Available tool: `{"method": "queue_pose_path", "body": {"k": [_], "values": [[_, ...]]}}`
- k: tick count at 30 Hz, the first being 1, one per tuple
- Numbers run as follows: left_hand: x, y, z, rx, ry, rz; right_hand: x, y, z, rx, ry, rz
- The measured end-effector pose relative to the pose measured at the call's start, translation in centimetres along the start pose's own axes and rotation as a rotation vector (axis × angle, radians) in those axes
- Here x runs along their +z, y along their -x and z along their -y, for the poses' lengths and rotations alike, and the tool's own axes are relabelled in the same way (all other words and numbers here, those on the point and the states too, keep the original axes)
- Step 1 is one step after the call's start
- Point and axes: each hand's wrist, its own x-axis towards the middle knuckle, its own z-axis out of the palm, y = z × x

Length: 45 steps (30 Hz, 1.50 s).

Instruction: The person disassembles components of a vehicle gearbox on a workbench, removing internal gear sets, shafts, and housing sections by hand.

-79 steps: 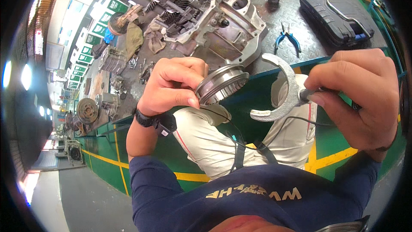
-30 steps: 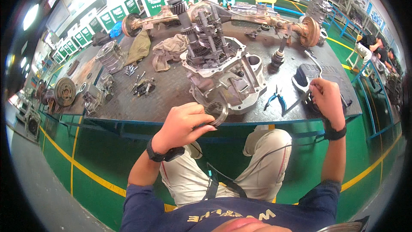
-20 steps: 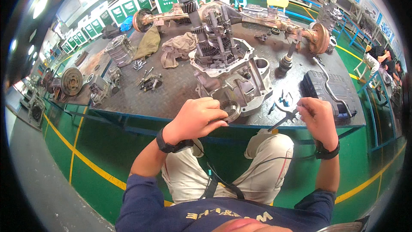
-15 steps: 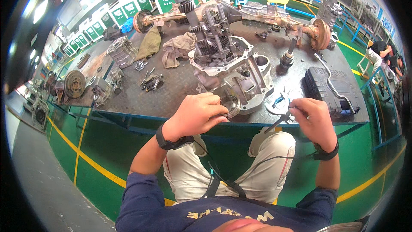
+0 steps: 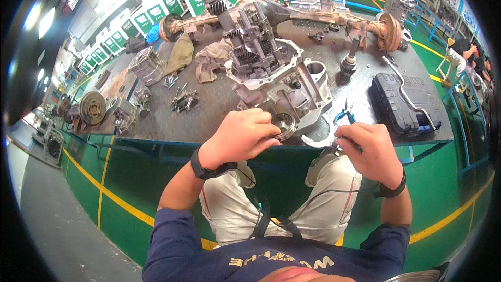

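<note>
My left hand (image 5: pixel 250 133) is closed, thumb and fingers pinching a shiny metal ring (image 5: pixel 286 134) at the table's front edge. The ring is tilted, beside the gearbox housing (image 5: pixel 308 91). My right hand (image 5: pixel 368 149) is closed on a silver C-shaped metal piece (image 5: pixel 316 142), whose curved end points left toward the ring. A small dark part shows below the right fingertips; its kind is hard to tell. Blue-handled pliers (image 5: pixel 345 115) lie just beyond this hand. Gear shafts (image 5: pixel 253 42) stand upright in the housing.
A black tool case (image 5: pixel 404 102) with a bent metal rod (image 5: pixel 407 94) on it is at right. A geared shaft (image 5: pixel 348 65) stands nearby. Behind lies a rusty axle (image 5: pixel 266 10). Rags (image 5: pixel 213 60), bolts and an aluminium casing (image 5: pixel 148 65) are left.
The dark, slim tool in my right hand no longer shows its length. The C-shaped piece has shifted left, away from the pliers, into that hand. My left hand still pinches the ring.
</note>
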Motion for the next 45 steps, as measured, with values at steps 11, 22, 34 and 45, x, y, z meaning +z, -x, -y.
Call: {"method": "queue_pose_path", "body": {"k": [11,22,34,45], "values": [[0.2,-0.2,0.3,0.039,-0.019,0.0,1.1,-0.7,0.5,-0.008,-0.006,-0.006],[0.0,-0.3,-1.0,0.096,-0.101,0.029,2.4,-1.5,1.2,-0.03,0.001,0.1],[0.8,0.0,-1.4,0.226,-0.263,0.007,4.2,-2.9,0.2,-0.085,-0.02,0.111],[1.6,0.0,-1.0,0.302,-0.335,-0.074,4.5,-2.1,-1.0,-0.107,-0.152,0.065]]}}
